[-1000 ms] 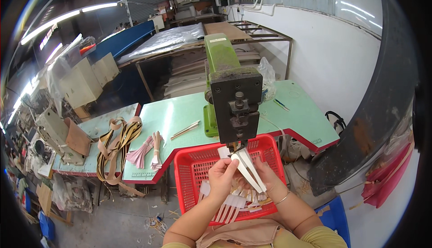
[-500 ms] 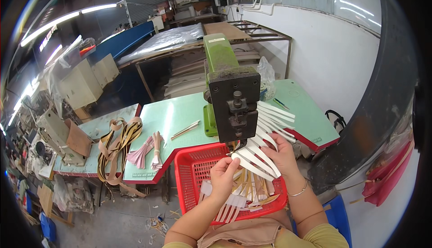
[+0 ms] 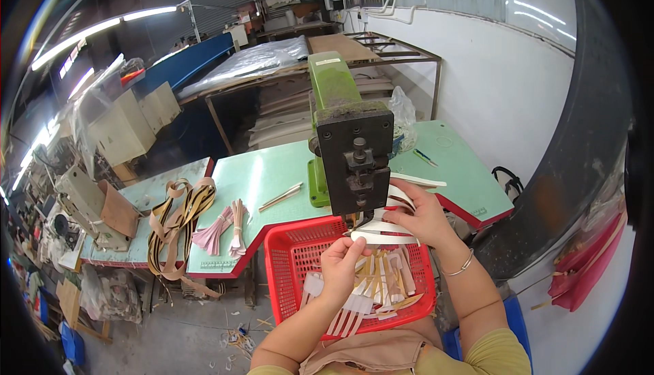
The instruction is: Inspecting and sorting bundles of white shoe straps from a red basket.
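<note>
Left hand: the left hand (image 3: 340, 266) is raised over the red basket (image 3: 286, 273), its fingers (image 3: 354, 249) pinched together on the near end of a white strip (image 3: 381, 237)
Right hand: the right hand (image 3: 419, 215) grips a fanned bundle of white strips (image 3: 402, 201) just right of the press, fingers curled around them
White strip: lies flat and crosswise between the two hands, right under the dark head of the press
Press: a green and black press machine (image 3: 347, 136) stands upright on the green counter (image 3: 272, 177), its black front facing the person
Basket: sits at the counter's near edge, below the hands; loose white and tan strips (image 3: 381, 286) lie inside it
Counter, left part: a coil of striped webbing (image 3: 180, 218), pink straps (image 3: 214, 228) and a tied bunch of pale strips (image 3: 237, 222) lie well apart from the hands
Counter, middle: a pair of thin sticks (image 3: 281, 196) lies just left of the press base
</note>
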The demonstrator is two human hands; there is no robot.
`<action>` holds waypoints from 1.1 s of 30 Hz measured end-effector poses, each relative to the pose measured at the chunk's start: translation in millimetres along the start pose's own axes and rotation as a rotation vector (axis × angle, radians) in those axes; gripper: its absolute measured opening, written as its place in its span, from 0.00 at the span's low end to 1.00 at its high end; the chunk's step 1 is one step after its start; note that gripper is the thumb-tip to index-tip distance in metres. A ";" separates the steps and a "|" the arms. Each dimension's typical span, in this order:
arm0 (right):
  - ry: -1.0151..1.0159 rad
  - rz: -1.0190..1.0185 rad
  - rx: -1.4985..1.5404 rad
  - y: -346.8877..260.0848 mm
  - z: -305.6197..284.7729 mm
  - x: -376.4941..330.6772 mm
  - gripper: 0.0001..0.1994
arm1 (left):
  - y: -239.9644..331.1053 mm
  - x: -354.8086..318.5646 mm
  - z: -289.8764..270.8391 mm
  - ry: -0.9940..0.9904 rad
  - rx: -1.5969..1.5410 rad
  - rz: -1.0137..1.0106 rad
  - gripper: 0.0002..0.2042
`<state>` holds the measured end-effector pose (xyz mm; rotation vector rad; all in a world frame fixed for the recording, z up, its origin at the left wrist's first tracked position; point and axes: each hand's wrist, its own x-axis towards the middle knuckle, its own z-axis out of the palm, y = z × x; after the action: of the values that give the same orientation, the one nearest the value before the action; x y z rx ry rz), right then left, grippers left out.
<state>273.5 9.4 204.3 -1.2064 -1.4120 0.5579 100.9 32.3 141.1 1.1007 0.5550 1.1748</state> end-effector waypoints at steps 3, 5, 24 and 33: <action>-0.004 -0.021 -0.077 -0.9 -0.9 3.6 0.26 | 1.2 0.3 0.2 -0.009 -0.019 -0.023 0.07; -0.021 -0.007 -0.116 -4.2 -2.9 3.1 0.26 | 1.1 0.6 0.2 -0.020 -0.032 -0.030 0.07; -0.034 -0.026 -0.248 -26.7 -2.1 9.5 0.24 | -1.8 2.4 -2.3 -0.040 -0.124 -0.097 0.08; -0.045 -0.008 -0.197 -32.8 -1.8 7.7 0.24 | -0.3 2.5 -3.2 -0.056 -0.238 -0.181 0.07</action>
<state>265.0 3.8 236.5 -1.3508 -1.5366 0.4503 99.3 35.8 139.9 0.8583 0.4488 1.0204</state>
